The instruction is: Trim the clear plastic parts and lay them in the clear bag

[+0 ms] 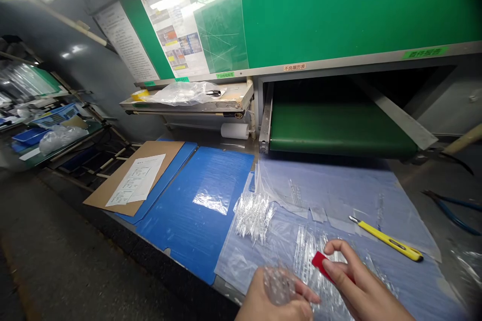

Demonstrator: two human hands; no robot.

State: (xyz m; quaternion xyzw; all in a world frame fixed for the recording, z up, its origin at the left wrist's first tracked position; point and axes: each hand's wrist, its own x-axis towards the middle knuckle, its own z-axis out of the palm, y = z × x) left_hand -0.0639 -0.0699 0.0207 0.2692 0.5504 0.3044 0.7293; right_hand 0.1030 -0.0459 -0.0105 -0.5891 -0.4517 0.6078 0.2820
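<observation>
My left hand (pixel 263 301) is closed around a clump of clear plastic pieces (pixel 277 285), slightly blurred, at the bottom of the head view. Between the thumb and fingers of my right hand (pixel 361 286) is a small flat red piece (pixel 319 261); its far part is hidden by the fingers. Under and between both hands lie rows of thin clear plastic strips (pixel 303 248) on a blue-tinted plastic sheet (pixel 241 256). A heap of similar clear pieces (pixel 254 218) rests up and to the left of my hands. A yellow utility knife (pixel 387 241) lies beyond my right hand.
Blue-handled pliers (pixel 452 208) are at the right edge. A green conveyor belt (pixel 339 128) comes out above the work surface. To the left are a clear bag (pixel 214 198) on a blue board (pixel 181 230), and cardboard (pixel 161 148) with papers. A small shelf (pixel 226 103) juts out behind.
</observation>
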